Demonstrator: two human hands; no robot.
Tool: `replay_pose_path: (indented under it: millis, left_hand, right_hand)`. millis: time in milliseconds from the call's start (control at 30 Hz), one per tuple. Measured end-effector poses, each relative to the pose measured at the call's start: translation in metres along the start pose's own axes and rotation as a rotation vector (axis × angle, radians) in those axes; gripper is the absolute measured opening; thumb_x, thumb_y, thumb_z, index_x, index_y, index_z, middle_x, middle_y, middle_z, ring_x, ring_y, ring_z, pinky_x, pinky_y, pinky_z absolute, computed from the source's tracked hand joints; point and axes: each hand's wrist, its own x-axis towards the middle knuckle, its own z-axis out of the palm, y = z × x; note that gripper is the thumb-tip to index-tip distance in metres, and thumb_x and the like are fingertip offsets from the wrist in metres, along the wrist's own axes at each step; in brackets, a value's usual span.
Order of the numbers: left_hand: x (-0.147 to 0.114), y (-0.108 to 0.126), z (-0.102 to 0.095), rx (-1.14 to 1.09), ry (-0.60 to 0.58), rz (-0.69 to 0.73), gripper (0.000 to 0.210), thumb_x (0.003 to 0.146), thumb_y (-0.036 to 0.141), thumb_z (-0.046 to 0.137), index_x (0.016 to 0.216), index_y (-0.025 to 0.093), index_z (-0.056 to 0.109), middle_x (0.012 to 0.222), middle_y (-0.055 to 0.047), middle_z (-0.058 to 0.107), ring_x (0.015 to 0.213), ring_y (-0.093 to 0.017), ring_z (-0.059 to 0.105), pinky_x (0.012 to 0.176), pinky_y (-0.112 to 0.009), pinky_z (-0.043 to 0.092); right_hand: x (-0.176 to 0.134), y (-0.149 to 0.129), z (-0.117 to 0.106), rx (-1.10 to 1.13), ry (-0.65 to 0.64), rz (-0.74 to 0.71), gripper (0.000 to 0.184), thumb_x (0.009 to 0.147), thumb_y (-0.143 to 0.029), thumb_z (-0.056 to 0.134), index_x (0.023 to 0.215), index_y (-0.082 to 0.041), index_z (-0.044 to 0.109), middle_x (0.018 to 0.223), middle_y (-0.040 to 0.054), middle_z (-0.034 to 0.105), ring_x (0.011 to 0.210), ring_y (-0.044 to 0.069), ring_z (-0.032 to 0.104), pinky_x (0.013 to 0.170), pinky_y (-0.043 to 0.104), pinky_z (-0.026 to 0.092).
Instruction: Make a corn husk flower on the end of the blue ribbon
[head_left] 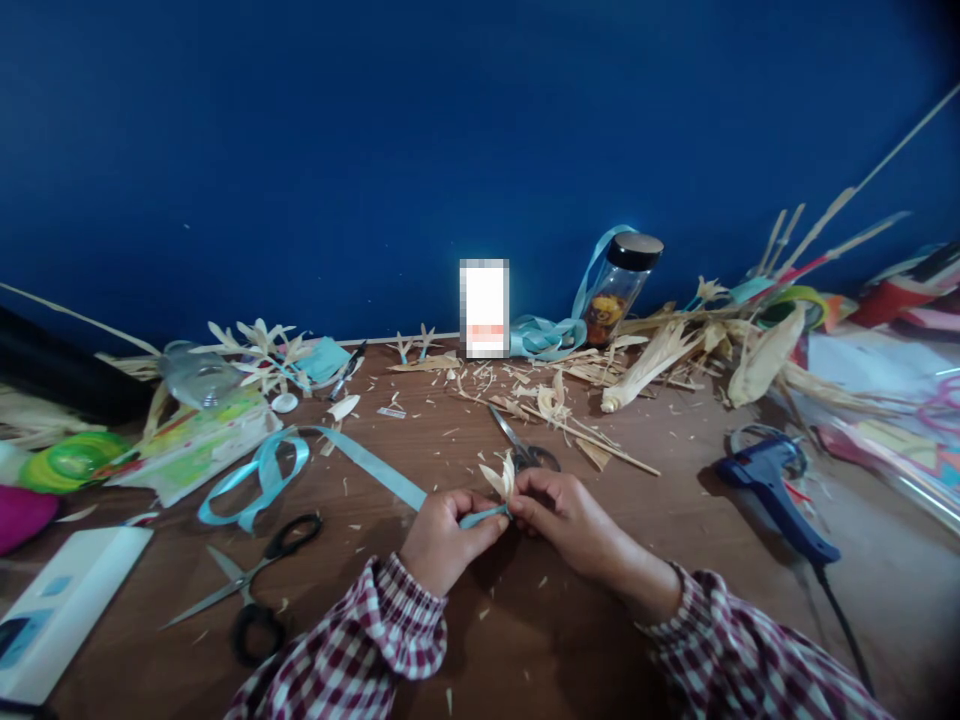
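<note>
My left hand (450,532) pinches a light blue ribbon (384,476) close to its end. From there the ribbon runs back left over the table into loose loops. In my right hand (559,510) is the base of a small corn husk flower (501,476), its pale petals pointing up. The ribbon's end meets the flower's base between both hands; whether it is wrapped around is hidden by my fingers. Just behind my hands lies a pair of scissors (534,457), partly covered by them.
Open black-handled scissors (241,583) lie at left, near a white box (71,610). A blue glue gun (784,495) with its cord lies at right. Husk scraps litter the back, where a black-lidded jar (619,285) leans by coiled ribbon (547,338). A blue wall stands behind.
</note>
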Motion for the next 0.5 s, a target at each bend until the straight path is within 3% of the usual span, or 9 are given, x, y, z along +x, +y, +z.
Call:
replay_pose_path:
  millis: [167, 367, 500]
  left_hand:
    - [-0.0001, -0.0012, 0.0003, 0.015, -0.016, 0.07, 0.026, 0.062, 0.037, 0.063, 0.071, 0.013, 0.068, 0.068, -0.006, 0.067, 0.066, -0.018, 0.056, 0.057, -0.026, 0.042]
    - [-0.0008, -0.0019, 0.0037, -0.014, 0.058, 0.024, 0.018, 0.058, 0.032, 0.064, 0.057, 0.015, 0.059, 0.048, 0.003, 0.053, 0.047, -0.01, 0.044, 0.048, -0.023, 0.036]
    - [-0.0007, -0.0067, 0.008, -0.02, 0.122, 0.065, 0.017, 0.058, 0.031, 0.062, 0.054, 0.015, 0.057, 0.046, 0.004, 0.049, 0.045, -0.009, 0.042, 0.045, -0.021, 0.034]
  right_hand:
    - [-0.0002, -0.0012, -0.0012, -0.066, 0.012, -0.017, 0.021, 0.082, -0.032, 0.055, 0.069, -0.016, 0.054, 0.06, -0.0033, 0.049, 0.057, 0.01, 0.044, 0.054, 0.021, 0.035]
    - [-0.0015, -0.0005, 0.0006, -0.113, 0.038, -0.037, 0.016, 0.083, -0.027, 0.055, 0.071, -0.016, 0.055, 0.064, -0.0023, 0.051, 0.06, 0.011, 0.045, 0.056, 0.021, 0.036]
    - [-0.0029, -0.0016, 0.0034, -0.162, 0.068, -0.043, 0.014, 0.083, -0.024, 0.054, 0.072, -0.016, 0.055, 0.063, -0.0021, 0.051, 0.059, 0.011, 0.046, 0.055, 0.021, 0.036]
